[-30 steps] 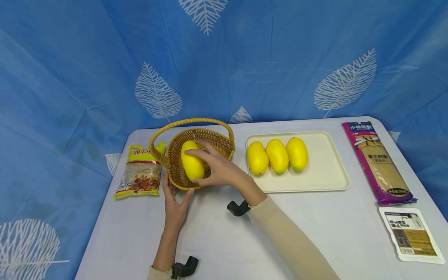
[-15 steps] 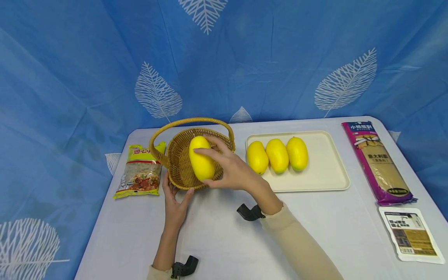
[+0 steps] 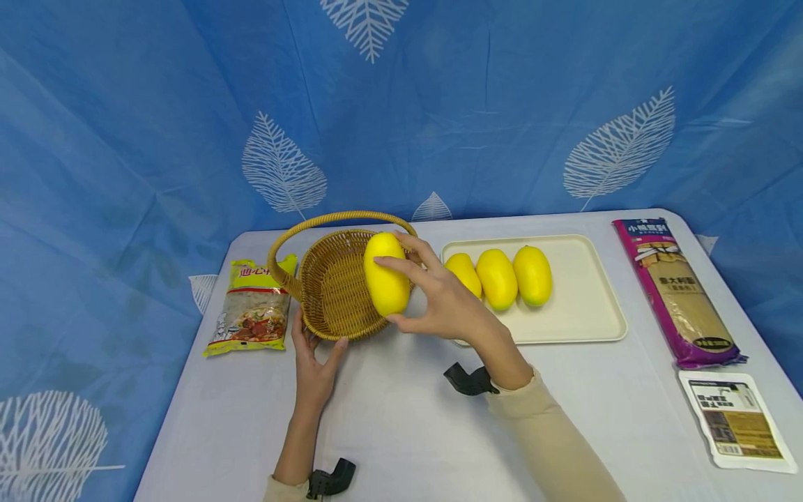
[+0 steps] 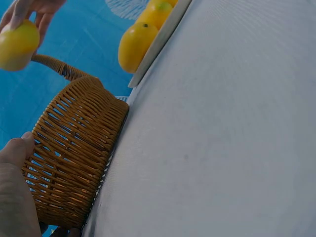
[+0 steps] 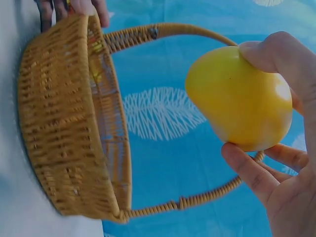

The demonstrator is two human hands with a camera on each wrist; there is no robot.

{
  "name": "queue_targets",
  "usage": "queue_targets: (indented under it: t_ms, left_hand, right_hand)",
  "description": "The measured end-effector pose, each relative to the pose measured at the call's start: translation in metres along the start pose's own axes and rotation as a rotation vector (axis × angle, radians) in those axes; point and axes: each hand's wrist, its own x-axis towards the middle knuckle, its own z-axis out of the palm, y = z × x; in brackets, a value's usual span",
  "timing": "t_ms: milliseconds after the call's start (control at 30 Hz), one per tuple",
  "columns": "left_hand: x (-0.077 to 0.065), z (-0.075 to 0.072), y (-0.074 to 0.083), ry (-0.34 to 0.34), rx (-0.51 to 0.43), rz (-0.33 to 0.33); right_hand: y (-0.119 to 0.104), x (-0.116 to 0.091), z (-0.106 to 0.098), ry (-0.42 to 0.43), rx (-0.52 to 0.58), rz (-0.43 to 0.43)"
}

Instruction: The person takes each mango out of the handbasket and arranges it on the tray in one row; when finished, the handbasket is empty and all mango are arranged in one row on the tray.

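Note:
My right hand (image 3: 450,301) pinches a yellow mango (image 3: 385,275) between thumb and fingers, above the right side of the wicker basket (image 3: 335,293). In the right wrist view this mango (image 5: 234,96) is raised clear of the basket's rim, in front of the arched handle (image 5: 197,29). The inside of the basket that shows holds no fruit. My left hand (image 3: 314,373) grips the basket at its near left side, with the thumb (image 4: 22,145) by the rim and the other fingers mostly hidden. Three more mangoes (image 3: 497,279) lie side by side in the cream tray (image 3: 586,300).
Left of the basket lies a yellow-edged food packet (image 3: 254,307). At the table's right are a long purple noodle packet (image 3: 680,293) and a white and brown sachet (image 3: 737,418). A blue leaf-print cloth (image 3: 502,104) hangs behind the white table (image 3: 401,432).
My right hand has lifted the mango from inside the basket and carried it right, over the basket's right side. My left hand and the basket have stayed in place.

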Motion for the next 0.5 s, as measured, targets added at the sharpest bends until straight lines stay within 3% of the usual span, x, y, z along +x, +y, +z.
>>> queue_targets:
  t_ms: [500]
  left_hand:
    - [0.000,0.000,0.000,-0.006,-0.017,0.013]
  right_hand:
    - [0.031,-0.029,-0.041,0.101,-0.056,0.121]
